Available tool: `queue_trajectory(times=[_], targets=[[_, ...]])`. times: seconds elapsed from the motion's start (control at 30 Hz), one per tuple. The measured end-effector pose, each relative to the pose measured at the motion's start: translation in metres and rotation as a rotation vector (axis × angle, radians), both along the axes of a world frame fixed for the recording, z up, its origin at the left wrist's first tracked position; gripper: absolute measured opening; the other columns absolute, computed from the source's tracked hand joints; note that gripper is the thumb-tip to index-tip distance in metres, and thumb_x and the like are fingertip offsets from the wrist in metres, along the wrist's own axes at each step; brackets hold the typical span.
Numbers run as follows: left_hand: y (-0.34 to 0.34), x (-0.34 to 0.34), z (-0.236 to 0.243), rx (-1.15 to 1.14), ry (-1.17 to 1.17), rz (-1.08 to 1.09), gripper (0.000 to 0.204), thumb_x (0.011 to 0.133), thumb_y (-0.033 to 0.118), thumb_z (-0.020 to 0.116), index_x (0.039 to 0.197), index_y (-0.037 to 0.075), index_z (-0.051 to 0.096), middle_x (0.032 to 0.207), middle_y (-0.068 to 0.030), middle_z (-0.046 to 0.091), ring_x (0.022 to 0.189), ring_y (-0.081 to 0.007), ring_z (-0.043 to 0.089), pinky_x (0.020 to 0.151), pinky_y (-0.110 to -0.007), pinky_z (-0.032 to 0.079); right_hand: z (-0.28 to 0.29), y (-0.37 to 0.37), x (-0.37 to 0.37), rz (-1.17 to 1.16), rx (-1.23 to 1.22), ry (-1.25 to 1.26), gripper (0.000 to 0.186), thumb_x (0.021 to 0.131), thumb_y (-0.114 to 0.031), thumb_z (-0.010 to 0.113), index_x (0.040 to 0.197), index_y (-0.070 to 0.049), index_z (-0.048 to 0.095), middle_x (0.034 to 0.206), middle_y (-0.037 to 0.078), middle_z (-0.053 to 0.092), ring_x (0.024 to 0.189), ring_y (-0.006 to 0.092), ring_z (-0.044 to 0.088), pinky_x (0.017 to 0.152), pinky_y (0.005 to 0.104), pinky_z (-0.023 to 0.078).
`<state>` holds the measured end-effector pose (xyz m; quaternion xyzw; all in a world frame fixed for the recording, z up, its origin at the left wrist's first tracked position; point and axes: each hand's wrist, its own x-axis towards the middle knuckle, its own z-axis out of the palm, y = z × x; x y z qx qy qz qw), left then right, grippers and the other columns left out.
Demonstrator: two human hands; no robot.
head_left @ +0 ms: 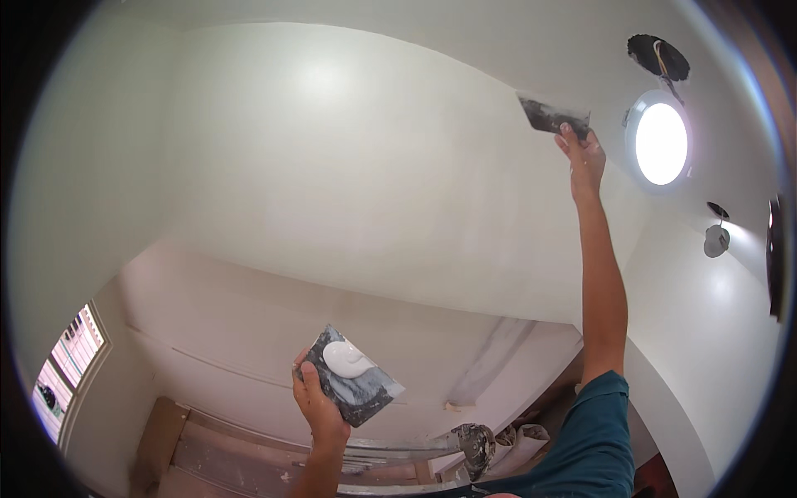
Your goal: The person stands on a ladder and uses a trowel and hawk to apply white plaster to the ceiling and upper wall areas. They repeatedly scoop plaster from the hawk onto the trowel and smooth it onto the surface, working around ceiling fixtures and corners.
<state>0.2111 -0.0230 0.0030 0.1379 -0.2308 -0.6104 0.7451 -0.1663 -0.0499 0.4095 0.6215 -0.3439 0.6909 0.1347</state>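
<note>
My right arm is stretched up high, and my right hand (pixel 587 162) grips a wide, dark, flat putty scraper (pixel 546 114) smeared with white. The scraper is close to the line where the pale wall (pixel 374 174) meets the ceiling; I cannot tell whether its edge touches. Lower down, my left hand (pixel 322 408) is closed on the edge of a dark, square putty plate (pixel 359 405), its thumb on top. A thick dollop of white putty (pixel 345 360) lies on the plate's upper part, with streaks below it.
A lit round lamp (pixel 662 144) hangs from the ceiling near a hole with wires (pixel 658 58). Farther right dangles a small fitting (pixel 716 241). Below are a stained bucket (pixel 476 448) and whitish sacks (pixel 525 444). A window (pixel 70 361) is at lower left.
</note>
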Motion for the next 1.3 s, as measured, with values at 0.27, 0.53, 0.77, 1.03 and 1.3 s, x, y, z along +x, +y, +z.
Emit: queue_trajectory(times=[0.27,0.53,0.77,1.03,1.3], targets=[[-0.003,0.003,0.003,0.015,0.033,-0.057,0.038,0.106,0.034,0.043,0.129,0.004,0.048,0.118,-0.0100,0.059,0.109,-0.0231,0.061,0.094,-0.038,0.052,0.084,0.029,-0.010,0.002,-0.233,-0.051,0.085,0.087,-0.024,0.078,0.140,0.019,0.027,0.101,0.011,0.064,0.102,0.0159,0.064,0.095,0.0298,0.052],[-0.007,-0.001,0.001,-0.022,0.059,-0.092,0.035,0.107,0.032,0.043,0.126,0.004,0.049,0.117,-0.0115,0.059,0.109,-0.0229,0.061,0.093,-0.038,0.053,0.109,0.034,0.037,-0.042,-0.263,-0.012,0.088,0.087,-0.030,0.078,0.139,0.021,0.029,0.092,0.011,0.066,0.096,0.0151,0.066,0.090,0.0270,0.052],[-0.004,0.001,0.001,0.039,0.073,-0.140,0.037,0.106,0.034,0.044,0.127,0.003,0.049,0.117,-0.0107,0.059,0.109,-0.0231,0.061,0.093,-0.038,0.053,0.134,0.029,0.064,-0.435,-0.125,0.174,0.083,0.087,-0.034,0.078,0.136,0.020,0.038,0.084,0.011,0.068,0.089,0.0136,0.068,0.084,0.0245,0.052],[-0.003,-0.006,0.006,0.122,0.171,-0.215,0.039,0.106,0.036,0.044,0.120,0.001,0.054,0.111,-0.0115,0.064,0.100,-0.0238,0.066,0.088,-0.039,0.055,0.159,0.008,-0.006,-0.945,-0.363,0.616,0.055,0.091,-0.036,0.071,0.124,0.007,0.062,0.102,0.019,0.070,0.093,0.0244,0.070,0.081,0.0321,0.054],[-0.001,0.006,0.009,0.167,0.183,-0.232,0.040,0.105,0.036,0.045,0.121,0.000,0.054,0.111,-0.0132,0.064,0.100,-0.0259,0.067,0.087,-0.040,0.056,0.115,0.023,0.097,-0.873,-0.158,0.394,0.047,0.092,-0.036,0.066,0.119,0.003,0.067,0.107,0.023,0.071,0.095,0.0307,0.072,0.085,0.0365,0.055]])
